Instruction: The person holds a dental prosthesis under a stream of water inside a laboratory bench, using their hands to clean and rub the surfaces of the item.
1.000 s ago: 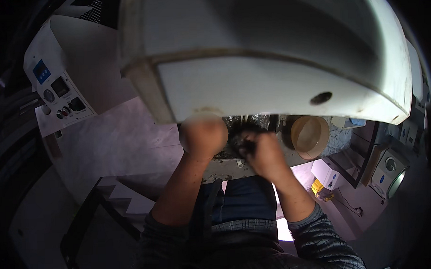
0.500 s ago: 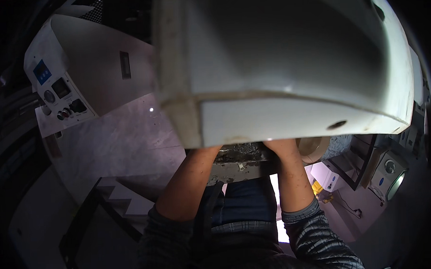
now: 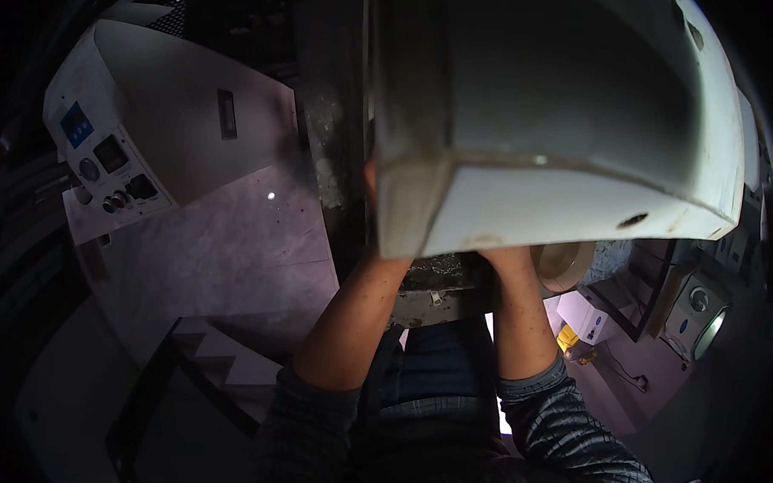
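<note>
Left hand [image 3: 370, 189] shows slightly at the left edge of white hood [image 3: 564, 205], right hand behind it; fingers' opening and hold I cannot tell.

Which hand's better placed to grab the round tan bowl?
Right, likely: the right forearm is beside the bowl; the left forearm is farther off. The white hood hides the right hand.
</note>
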`<action>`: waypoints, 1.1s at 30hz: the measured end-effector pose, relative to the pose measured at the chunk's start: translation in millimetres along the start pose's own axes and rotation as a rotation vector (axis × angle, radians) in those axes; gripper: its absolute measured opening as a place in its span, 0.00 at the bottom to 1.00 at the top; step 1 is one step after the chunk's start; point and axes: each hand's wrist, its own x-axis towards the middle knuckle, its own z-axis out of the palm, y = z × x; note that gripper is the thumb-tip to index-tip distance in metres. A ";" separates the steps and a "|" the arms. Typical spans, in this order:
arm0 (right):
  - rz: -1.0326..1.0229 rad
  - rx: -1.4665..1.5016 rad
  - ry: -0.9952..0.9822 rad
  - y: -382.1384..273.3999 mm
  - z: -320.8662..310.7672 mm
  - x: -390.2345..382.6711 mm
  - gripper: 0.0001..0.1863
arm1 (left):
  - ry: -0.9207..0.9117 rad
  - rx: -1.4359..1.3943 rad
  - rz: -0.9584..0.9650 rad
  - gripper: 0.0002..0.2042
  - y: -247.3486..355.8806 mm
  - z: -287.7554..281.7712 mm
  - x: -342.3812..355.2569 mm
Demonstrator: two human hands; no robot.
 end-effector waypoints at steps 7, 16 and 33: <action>0.107 -0.067 -0.191 2.0 -10.1 -3.6 0.18 | 0.065 0.239 0.059 0.09 0.0 5.8 1.5; 0.000 -0.020 0.046 2.9 -2.8 -3.9 0.10 | 0.099 0.117 -0.209 0.14 1.0 -6.2 -25.2; 0.059 0.220 0.098 16.3 19.4 -9.8 0.11 | -0.045 0.893 0.237 0.12 14.0 -10.2 -16.4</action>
